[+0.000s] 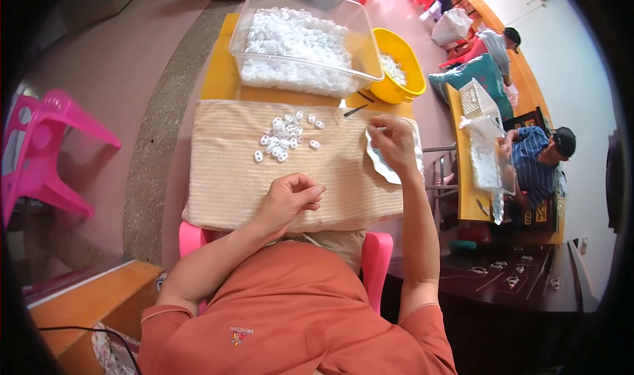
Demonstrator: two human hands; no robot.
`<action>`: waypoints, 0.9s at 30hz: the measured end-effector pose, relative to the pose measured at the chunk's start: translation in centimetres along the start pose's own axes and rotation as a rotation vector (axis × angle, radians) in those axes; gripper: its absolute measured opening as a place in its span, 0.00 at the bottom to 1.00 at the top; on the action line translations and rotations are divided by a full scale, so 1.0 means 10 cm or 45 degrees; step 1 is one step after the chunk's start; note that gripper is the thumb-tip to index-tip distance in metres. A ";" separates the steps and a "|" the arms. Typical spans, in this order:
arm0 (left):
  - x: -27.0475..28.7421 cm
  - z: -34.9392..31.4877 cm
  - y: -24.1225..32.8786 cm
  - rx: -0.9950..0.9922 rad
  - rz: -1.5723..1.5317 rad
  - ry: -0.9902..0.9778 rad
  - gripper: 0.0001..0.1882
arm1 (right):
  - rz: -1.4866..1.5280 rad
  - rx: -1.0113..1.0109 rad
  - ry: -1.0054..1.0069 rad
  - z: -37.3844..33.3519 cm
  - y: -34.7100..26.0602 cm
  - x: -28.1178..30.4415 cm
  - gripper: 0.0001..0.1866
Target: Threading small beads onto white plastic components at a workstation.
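Observation:
My left hand is closed in a pinch above the near part of the beige striped cloth; whatever it holds is hidden or too small to make out. Over a white wavy-edged dish at the cloth's right side is my right hand, its fingers bent together with no visible thing between them. Something bluish lies in the dish, partly hidden by the hand. A loose pile of small white oval pieces with two dark holes rests on the cloth, beyond my left hand.
A clear plastic bin full of white pieces stands on the yellow table at the back, beside a yellow basin. A thin dark tool lies near the dish. Pink stool at left; two people sit at tables on the right.

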State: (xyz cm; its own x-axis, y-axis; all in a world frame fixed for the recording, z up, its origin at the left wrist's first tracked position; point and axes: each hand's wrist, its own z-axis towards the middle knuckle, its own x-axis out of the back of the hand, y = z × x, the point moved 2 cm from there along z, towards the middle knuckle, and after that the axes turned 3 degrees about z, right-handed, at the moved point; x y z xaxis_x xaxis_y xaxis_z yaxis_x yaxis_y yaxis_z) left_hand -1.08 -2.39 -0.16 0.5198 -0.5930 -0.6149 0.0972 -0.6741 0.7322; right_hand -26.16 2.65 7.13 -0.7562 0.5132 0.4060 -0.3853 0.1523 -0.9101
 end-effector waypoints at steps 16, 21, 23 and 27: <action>0.05 0.02 -0.04 -0.019 -0.003 0.008 0.05 | -0.861 0.510 -0.505 0.06 -0.13 -1.24 0.12; 0.07 0.03 -0.06 -0.020 0.010 -0.003 0.05 | -0.931 0.545 -0.464 0.08 -0.05 -1.25 0.11; 0.06 0.03 -0.07 -0.026 -0.002 0.001 0.05 | -0.951 0.538 -0.476 0.08 -0.04 -1.24 0.11; 0.05 0.03 -0.05 -0.032 0.000 -0.009 0.05 | -0.963 0.476 -0.520 0.05 -0.11 -1.19 0.11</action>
State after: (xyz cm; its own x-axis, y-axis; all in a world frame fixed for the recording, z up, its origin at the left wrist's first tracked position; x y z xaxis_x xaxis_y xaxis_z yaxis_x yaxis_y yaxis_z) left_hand -1.07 -2.50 -0.93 0.5141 -0.5960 -0.6168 0.1188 -0.6627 0.7394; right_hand -17.00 -4.10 3.36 -0.3352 0.0413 0.9412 -0.9419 0.0066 -0.3358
